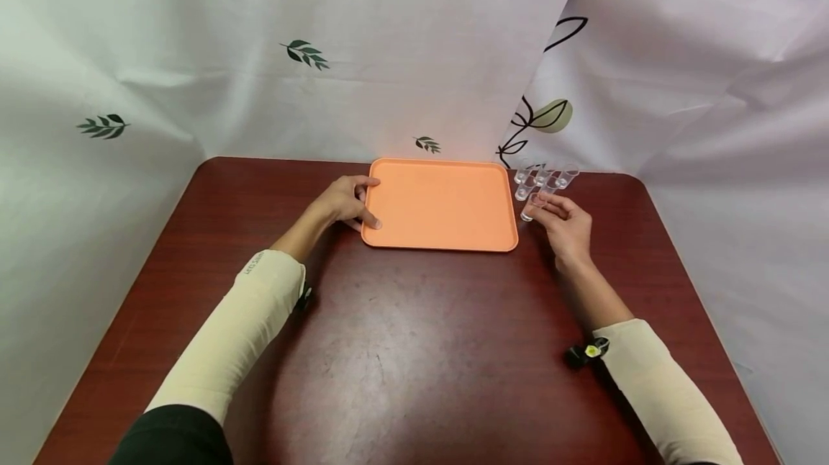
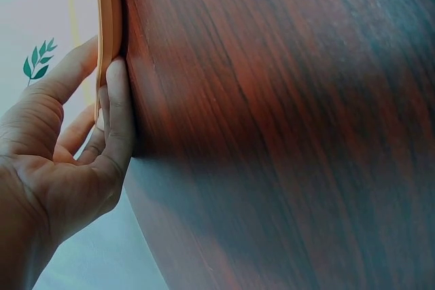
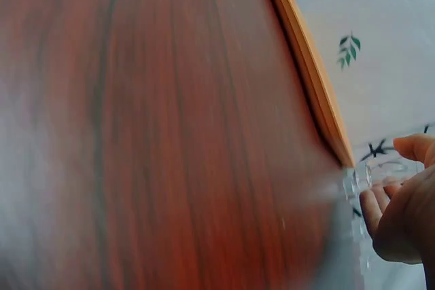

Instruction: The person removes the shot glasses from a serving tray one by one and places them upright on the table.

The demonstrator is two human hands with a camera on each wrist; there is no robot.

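An orange rectangular tray (image 1: 440, 206) lies at the far side of the table. My left hand (image 1: 343, 202) grips its left edge, thumb on the rim and other fingers at the side and underneath, as the left wrist view also shows. Just off the tray's right side, my right hand (image 1: 568, 229) pinches a small clear shot glass (image 1: 527, 216) between thumb and fingers. Several more clear shot glasses (image 1: 565, 176) stand grouped behind that hand, by the tray's back right corner. In the right wrist view the glasses blur together beside the fingers (image 3: 370, 212).
The dark red wooden table (image 1: 401, 335) has a glossy top and rounded far corners. A pale curtain (image 1: 259, 105) with printed leaves hangs right behind its far edge, close to the tray and glasses. More curtain hangs along both sides.
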